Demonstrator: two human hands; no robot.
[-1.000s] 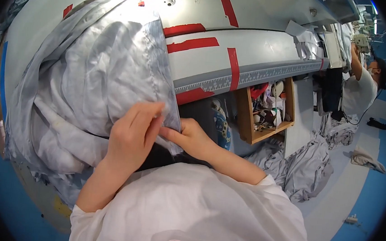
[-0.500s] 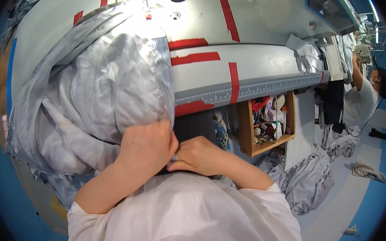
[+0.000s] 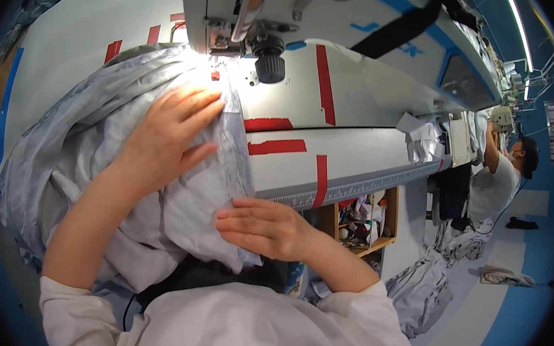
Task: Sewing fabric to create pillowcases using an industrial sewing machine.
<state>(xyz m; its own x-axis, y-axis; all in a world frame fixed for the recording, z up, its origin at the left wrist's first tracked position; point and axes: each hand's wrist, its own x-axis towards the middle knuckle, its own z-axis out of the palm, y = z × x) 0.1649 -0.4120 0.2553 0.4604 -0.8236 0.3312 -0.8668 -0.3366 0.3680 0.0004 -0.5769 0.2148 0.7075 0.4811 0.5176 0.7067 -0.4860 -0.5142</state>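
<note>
A large, bunched piece of pale grey fabric (image 3: 127, 181) covers the left of the sewing table. Its folded right edge runs from under the lit needle area of the sewing machine (image 3: 270, 49) back toward my body. Close to the presser foot, my left hand (image 3: 166, 132) lies flat on the cloth with its fingers stretched out. My right hand (image 3: 266, 229) rests farther back at the fabric's right edge, its fingers straight and side by side. Neither hand grips the cloth. The needle tip is lost in the lamp's glare.
Red tape strips (image 3: 278, 147) mark the table, and a ruler strip (image 3: 354, 185) follows its front edge. Below hangs a wooden drawer (image 3: 387, 221) of small items. At right are heaped grey fabric (image 3: 420, 291) on the floor and another person (image 3: 494, 183) working.
Both hands have let go of the fabric edge they were pinching near my body. My left hand has moved forward toward the needle; my right has flattened. More of the machine head shows.
</note>
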